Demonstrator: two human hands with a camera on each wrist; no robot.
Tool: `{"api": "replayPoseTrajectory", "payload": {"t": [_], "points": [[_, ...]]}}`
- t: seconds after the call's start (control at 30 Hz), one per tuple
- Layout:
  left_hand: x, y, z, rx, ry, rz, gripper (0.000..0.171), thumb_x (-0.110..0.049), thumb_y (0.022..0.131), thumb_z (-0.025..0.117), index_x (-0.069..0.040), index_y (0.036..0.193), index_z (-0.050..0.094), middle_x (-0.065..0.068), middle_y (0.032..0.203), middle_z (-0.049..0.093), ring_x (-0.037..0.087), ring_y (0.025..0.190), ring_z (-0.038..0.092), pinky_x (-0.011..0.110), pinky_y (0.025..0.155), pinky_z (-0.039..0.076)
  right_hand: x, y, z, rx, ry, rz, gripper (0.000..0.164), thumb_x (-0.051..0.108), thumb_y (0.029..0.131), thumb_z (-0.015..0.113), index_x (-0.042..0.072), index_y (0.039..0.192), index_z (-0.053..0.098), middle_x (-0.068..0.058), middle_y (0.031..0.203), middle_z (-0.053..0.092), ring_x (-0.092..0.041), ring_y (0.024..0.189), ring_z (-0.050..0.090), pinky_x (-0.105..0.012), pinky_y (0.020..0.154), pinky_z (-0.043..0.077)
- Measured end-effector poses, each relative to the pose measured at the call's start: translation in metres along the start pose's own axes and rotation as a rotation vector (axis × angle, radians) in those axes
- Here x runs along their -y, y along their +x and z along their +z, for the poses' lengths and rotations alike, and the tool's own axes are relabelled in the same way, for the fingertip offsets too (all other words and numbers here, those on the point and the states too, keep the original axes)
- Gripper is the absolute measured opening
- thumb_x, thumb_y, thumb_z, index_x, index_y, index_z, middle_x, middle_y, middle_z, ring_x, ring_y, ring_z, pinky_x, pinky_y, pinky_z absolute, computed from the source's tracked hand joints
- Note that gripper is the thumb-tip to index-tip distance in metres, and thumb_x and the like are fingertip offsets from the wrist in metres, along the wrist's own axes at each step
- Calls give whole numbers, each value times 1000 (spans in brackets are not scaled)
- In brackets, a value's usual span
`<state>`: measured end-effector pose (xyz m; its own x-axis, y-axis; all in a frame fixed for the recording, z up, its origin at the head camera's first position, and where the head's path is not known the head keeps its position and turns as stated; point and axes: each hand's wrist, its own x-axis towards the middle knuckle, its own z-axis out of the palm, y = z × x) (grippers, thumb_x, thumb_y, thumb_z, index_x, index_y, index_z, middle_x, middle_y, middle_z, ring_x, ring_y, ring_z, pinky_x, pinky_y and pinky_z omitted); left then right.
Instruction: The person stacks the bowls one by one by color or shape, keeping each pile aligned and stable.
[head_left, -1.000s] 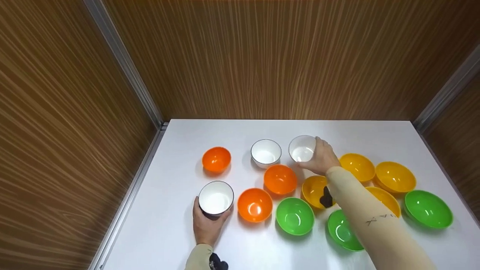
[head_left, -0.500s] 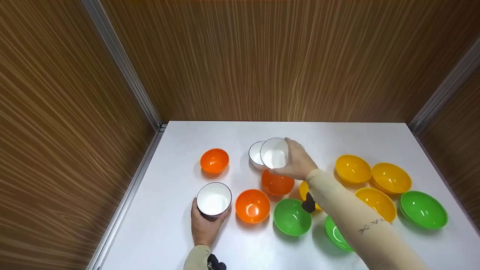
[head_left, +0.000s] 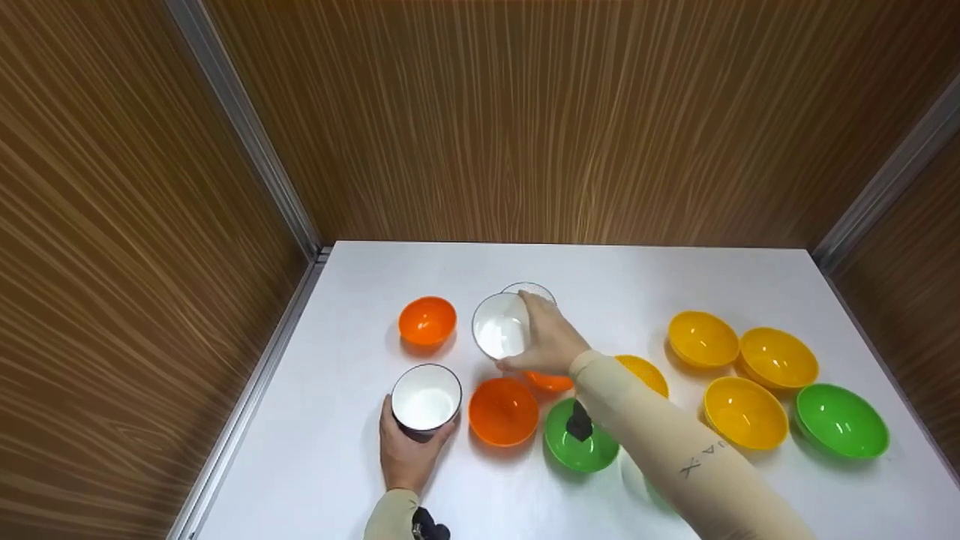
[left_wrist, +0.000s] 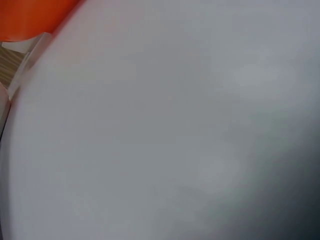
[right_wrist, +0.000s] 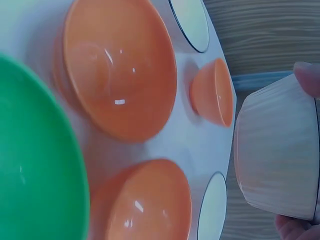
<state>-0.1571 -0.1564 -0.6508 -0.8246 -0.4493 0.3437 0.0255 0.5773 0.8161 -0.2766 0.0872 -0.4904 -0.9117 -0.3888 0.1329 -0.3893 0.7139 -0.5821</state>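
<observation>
In the head view my left hand (head_left: 411, 454) grips a white bowl with a dark rim (head_left: 426, 397) from its near side, fingers and thumb round its wall. My right hand (head_left: 551, 337) holds another white bowl (head_left: 495, 330) by its side, above the table. Behind it a third white bowl (head_left: 536, 288) shows only part of its rim. Seen by the right wrist camera, the held white bowl (right_wrist: 280, 150) hangs clear of the table between thumb and fingers (right_wrist: 307, 77). The left wrist view shows mostly blurred white surface and an orange edge.
Orange bowls (head_left: 427, 321) stand near both hands; one (head_left: 547, 381) is mostly covered by the right hand. A green bowl (head_left: 577, 446) lies under the right forearm. Yellow bowls (head_left: 703, 340) and a green bowl (head_left: 841, 420) are on the right. Wood-grain walls (head_left: 510, 120) enclose the white table (head_left: 300, 420).
My right hand has carried its white bowl leftward across the table, passing in front of the standing white bowl. My left hand keeps its grip in nearly the same place.
</observation>
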Motion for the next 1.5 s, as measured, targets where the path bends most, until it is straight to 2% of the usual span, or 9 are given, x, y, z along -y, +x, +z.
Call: {"api": "replayPoseTrajectory", "payload": {"t": [0.13, 0.4, 0.7, 1.03, 1.3, 1.5], "points": [[1, 1, 0, -11, -2, 19, 119, -57, 51, 81, -1, 140, 25, 15, 138, 36, 26, 124, 36, 40, 103, 31, 15, -1, 15, 42, -10, -25, 121, 59, 50, 79, 11, 145, 20, -7, 145, 29, -23, 130, 28, -42, 105, 28], [4, 1, 2, -28, -18, 41, 117, -53, 52, 83, 0, 139, 27, 16, 137, 38, 28, 123, 38, 41, 101, 32, 40, -4, 45, 96, -40, -140, 116, 57, 54, 76, 7, 143, 21, -9, 142, 32, -24, 128, 32, -41, 104, 30], [3, 1, 0, -30, -3, 81, 105, -32, 57, 84, 3, 138, 27, 20, 134, 39, 31, 122, 39, 42, 101, 33, 54, -9, 69, 109, -36, -214, 114, 57, 54, 77, 6, 141, 23, -7, 136, 38, -20, 120, 38, -34, 101, 35], [1, 0, -2, -27, 3, 69, 104, -31, 60, 83, 3, 139, 26, 18, 136, 37, 29, 124, 37, 42, 101, 33, 64, -7, 87, 120, -22, -176, 118, 60, 52, 77, 8, 142, 22, -8, 133, 40, -19, 117, 40, -33, 97, 39], [-1, 1, -3, 18, 0, 35, 103, -29, 62, 82, 2, 140, 23, 17, 138, 35, 29, 126, 35, 43, 103, 30, 63, -7, 95, 122, -18, -171, 117, 58, 51, 78, 9, 142, 22, -6, 131, 41, -18, 114, 41, -33, 96, 40], [-2, 0, -4, 7, -10, 27, 103, -28, 62, 83, 0, 141, 23, 17, 138, 35, 28, 126, 34, 42, 104, 29, 66, -6, 101, 115, -15, -211, 115, 57, 52, 79, 10, 141, 23, -5, 128, 42, -18, 111, 42, -31, 94, 41]]}}
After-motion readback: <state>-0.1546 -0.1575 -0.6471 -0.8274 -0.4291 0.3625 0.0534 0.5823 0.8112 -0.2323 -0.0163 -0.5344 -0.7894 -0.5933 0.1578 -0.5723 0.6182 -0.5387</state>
